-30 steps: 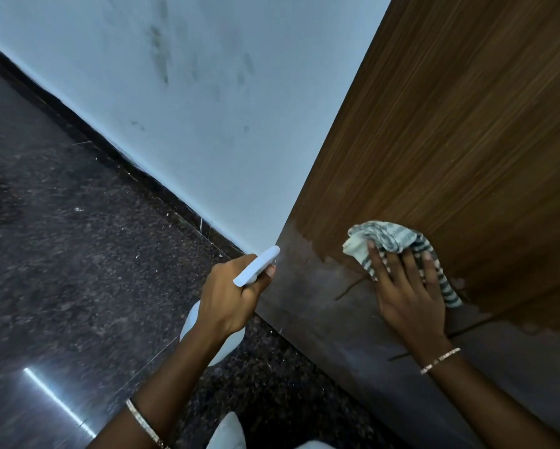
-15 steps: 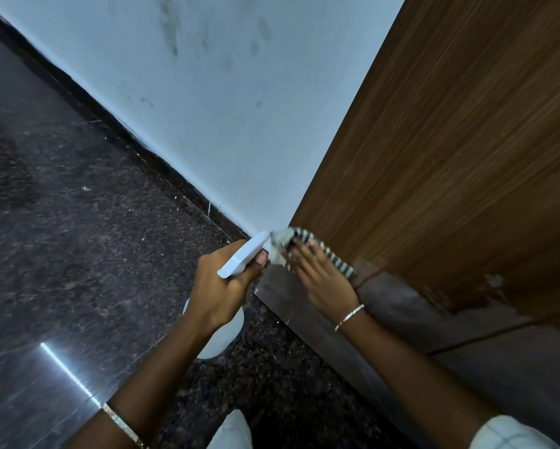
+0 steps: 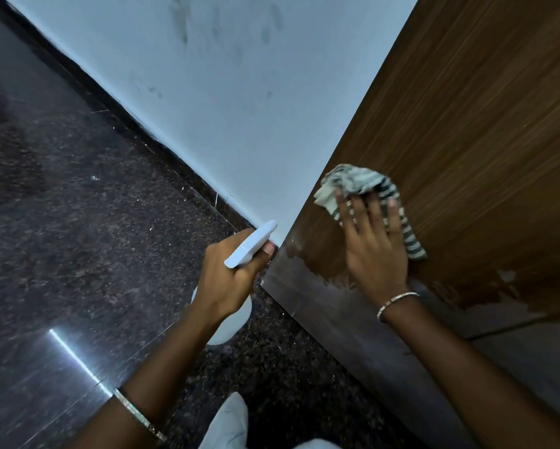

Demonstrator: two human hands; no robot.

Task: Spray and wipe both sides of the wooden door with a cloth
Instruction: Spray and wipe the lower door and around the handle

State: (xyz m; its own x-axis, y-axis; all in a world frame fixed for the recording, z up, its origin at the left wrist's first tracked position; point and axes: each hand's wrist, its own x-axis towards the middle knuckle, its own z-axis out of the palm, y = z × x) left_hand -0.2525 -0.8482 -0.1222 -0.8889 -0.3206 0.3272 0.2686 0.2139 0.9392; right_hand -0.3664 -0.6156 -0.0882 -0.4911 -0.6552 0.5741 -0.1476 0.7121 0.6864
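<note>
The wooden door fills the right side, brown grain above and a worn grey band along its lower part. My right hand presses a striped green-and-white cloth flat against the door near its left edge, fingers straight. My left hand grips a white spray bottle by its neck just left of the door's edge; the bottle's body hangs below the hand, mostly hidden by it.
A pale wall with dark smudges meets the dark speckled stone floor along a black skirting. A white-clad knee or foot shows at the bottom edge.
My right hand has slid the cloth from the door's lower left edge upward and to the right onto the brown wood. My left hand holds the bottle in about the same place.
</note>
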